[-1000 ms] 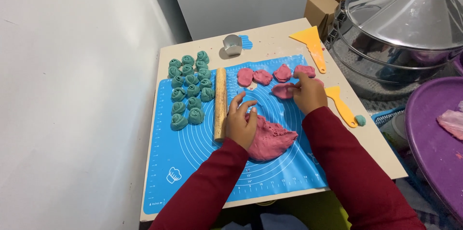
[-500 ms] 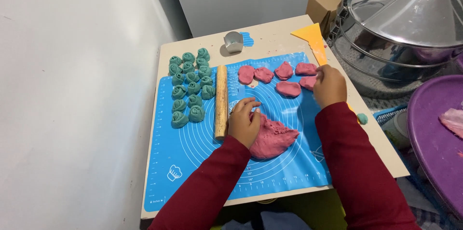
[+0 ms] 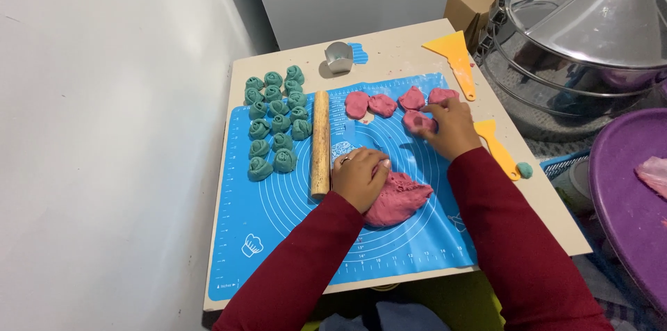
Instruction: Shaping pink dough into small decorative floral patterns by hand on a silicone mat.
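A large lump of pink dough [image 3: 399, 199] is pressed under the left hand [image 3: 359, 177], whose fingers are curled down over the lump's upper left edge; the lump lies on a blue silicone mat [image 3: 278, 227]. Just to the left of that hand, a wooden rolling pin [image 3: 320, 143] is laid lengthwise, near the knuckles but apparently not touched.

Further out and to the right, the right hand [image 3: 450, 126] is rested on the mat with its fingertips set on a small pink dough piece [image 3: 417, 121]; whether the piece is pinched or only pressed flat cannot be told, since the fingers hide it. Just right of this hand an orange scraper [image 3: 495, 145] is seen on the beige table [image 3: 528, 195].

Beyond the right hand, a row of four flattened pink pieces [image 3: 382, 104] is laid along the mat's far edge. Left of the rolling pin, green dough rosettes [image 3: 276, 122] are clustered. Farthest off, a yellow scraper [image 3: 455, 60] and a small metal cutter [image 3: 338, 57] are placed.
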